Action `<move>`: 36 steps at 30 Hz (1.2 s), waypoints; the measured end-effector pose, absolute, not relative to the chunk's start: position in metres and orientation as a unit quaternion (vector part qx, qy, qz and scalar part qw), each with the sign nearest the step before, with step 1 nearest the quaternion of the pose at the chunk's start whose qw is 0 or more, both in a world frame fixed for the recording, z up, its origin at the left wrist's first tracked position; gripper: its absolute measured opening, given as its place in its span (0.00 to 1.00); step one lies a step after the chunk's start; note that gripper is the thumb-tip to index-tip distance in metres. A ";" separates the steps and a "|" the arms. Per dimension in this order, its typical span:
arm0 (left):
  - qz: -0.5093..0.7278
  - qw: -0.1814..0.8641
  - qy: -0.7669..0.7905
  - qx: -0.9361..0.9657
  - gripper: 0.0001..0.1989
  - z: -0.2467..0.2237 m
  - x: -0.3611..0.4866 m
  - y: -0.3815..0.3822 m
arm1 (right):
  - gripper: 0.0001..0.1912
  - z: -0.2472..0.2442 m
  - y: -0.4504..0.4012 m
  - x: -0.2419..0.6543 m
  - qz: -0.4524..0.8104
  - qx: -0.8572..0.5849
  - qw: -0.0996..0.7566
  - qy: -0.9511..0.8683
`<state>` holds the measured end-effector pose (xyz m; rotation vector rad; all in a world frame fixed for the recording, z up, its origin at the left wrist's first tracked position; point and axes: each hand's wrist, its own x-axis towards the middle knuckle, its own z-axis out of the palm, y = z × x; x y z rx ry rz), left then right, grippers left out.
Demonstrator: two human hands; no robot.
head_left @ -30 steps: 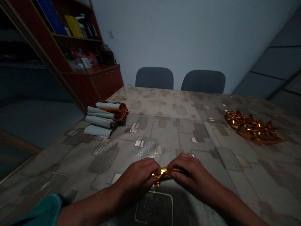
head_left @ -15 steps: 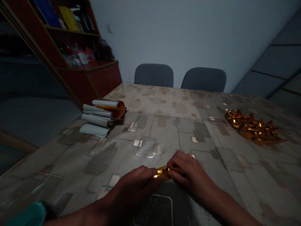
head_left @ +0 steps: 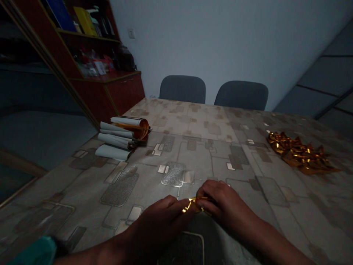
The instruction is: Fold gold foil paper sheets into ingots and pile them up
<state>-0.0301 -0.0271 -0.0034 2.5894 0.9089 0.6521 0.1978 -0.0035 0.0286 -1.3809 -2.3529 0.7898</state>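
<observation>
A small piece of crumpled gold foil ribbon (head_left: pixel 193 203) is pinched between my left hand (head_left: pixel 162 220) and my right hand (head_left: pixel 222 201) at the near edge of the patterned table cover (head_left: pixel 209 154). Much of the foil is hidden by my fingers. Off to the right lies a loose heap of gold foil bows (head_left: pixel 299 155), well away from my right hand. Beyond my left hand, on the far left of the table, sits a stack of white rolled sheets (head_left: pixel 114 141), with orange-gold foil curled in its top roll.
A teal sleeve (head_left: pixel 34 251) covers my left arm near the bottom edge. A dark red bookcase (head_left: pixel 110 90) with cluttered shelves stands beyond the table's far left corner. Two grey chairs (head_left: pixel 182 89) (head_left: pixel 241 95) stand behind the far edge.
The gold foil looks more tightly gathered, with less of it showing between my fingers. My left hand has moved closer to my right hand. The heap and stack have not moved.
</observation>
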 end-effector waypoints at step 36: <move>0.173 0.137 0.254 0.942 0.26 -0.001 -0.039 -0.026 | 0.06 0.016 0.008 0.194 0.230 -0.453 0.132 -0.851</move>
